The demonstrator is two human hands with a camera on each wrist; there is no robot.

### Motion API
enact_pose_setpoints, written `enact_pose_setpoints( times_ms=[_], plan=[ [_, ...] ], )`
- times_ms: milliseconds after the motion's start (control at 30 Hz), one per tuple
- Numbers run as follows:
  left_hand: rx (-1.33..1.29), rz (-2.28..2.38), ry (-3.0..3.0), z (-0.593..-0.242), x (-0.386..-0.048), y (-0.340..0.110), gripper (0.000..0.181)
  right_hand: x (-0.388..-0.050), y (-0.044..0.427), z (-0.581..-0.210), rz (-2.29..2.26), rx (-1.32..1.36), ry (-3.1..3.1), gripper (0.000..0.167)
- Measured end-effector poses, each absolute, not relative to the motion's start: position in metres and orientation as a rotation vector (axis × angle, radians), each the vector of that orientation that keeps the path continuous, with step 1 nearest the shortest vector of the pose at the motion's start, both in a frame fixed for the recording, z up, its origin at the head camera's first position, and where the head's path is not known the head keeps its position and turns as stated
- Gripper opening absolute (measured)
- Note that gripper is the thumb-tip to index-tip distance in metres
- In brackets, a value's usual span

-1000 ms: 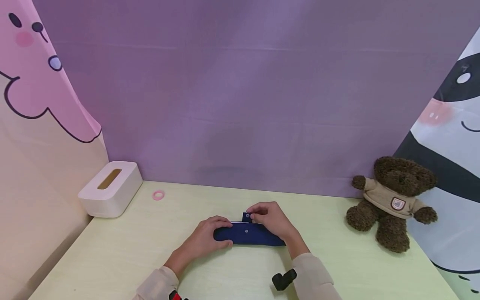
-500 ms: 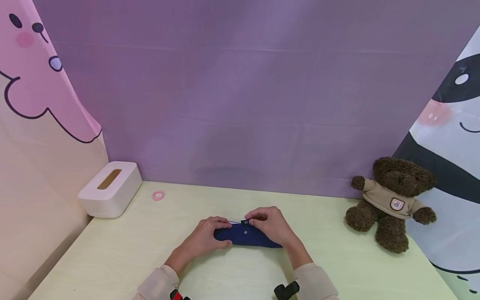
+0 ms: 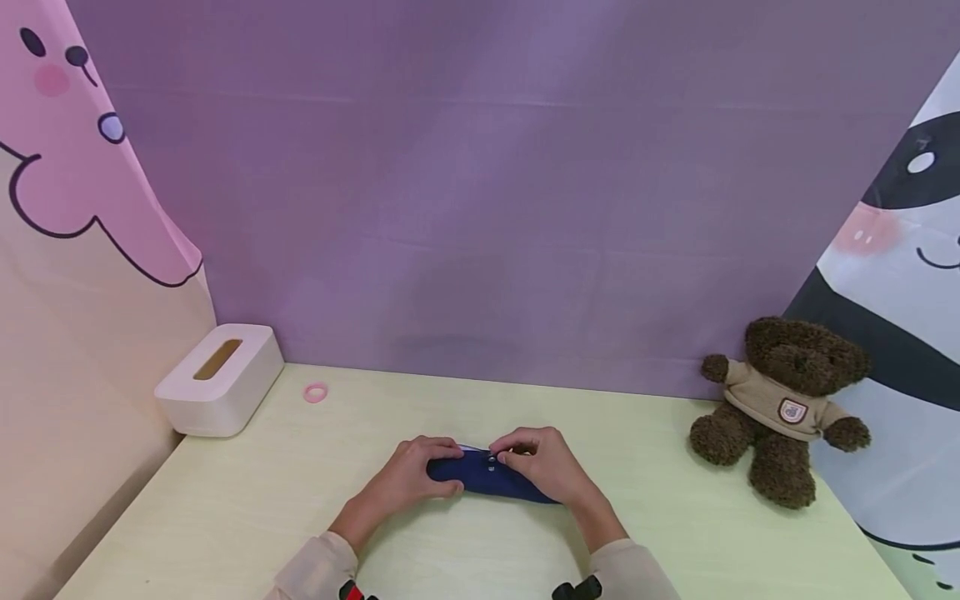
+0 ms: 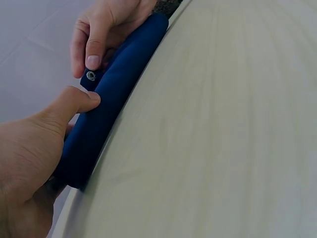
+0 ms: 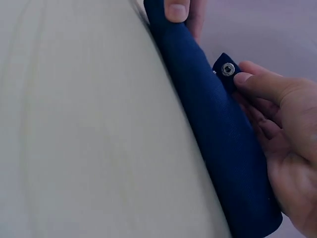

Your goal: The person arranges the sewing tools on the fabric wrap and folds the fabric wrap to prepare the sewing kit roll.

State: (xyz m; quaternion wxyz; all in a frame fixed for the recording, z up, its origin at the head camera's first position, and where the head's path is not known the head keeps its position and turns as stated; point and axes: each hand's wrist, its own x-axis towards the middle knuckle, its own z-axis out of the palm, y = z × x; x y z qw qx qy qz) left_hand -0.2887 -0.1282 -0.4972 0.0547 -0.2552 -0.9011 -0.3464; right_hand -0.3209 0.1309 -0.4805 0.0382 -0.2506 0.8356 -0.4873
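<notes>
A long navy blue fabric roll or pouch (image 3: 480, 479) lies on the table, with a metal snap on its near face. My left hand (image 3: 408, 473) grips its left end, thumb in front and fingers over the top edge. With thumb and forefinger my right hand (image 3: 551, 465) pinches a short strap at the pouch's top edge. The right wrist view shows that strap (image 5: 223, 67) with a ring-shaped snap half, standing off from the roll (image 5: 213, 119). In the left wrist view the strap (image 4: 88, 79) is just above my left thumb. What the pouch contains is hidden.
On the pale wooden table (image 3: 360, 417) a white tissue box (image 3: 225, 383) stands at the back left, beside a small pink ring (image 3: 316, 392). A brown teddy bear (image 3: 783, 408) in a beige top sits at the right. A purple cloth (image 3: 480, 208) hangs behind.
My right hand has come down and toward me, folding the strap from upright over the top edge toward the snap on the front. The left hand has stayed in place.
</notes>
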Motion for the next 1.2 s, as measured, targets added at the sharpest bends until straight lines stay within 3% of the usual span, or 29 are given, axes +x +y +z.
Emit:
enact_pose_setpoints(
  times_ms=[433,1200],
  plan=[
    [-0.711,-1.149,-2.772,-0.4958,-0.2890,-0.1265,0.044,-0.3187,0.1359,-0.4855,-1.443,-0.930,2.536,0.014],
    [-0.733,-1.134,-2.760,-0.4970,-0.2914,-0.1282,0.044,-0.3190,0.1362,-0.4846,-1.458,-0.883,2.468,0.014]
  ],
)
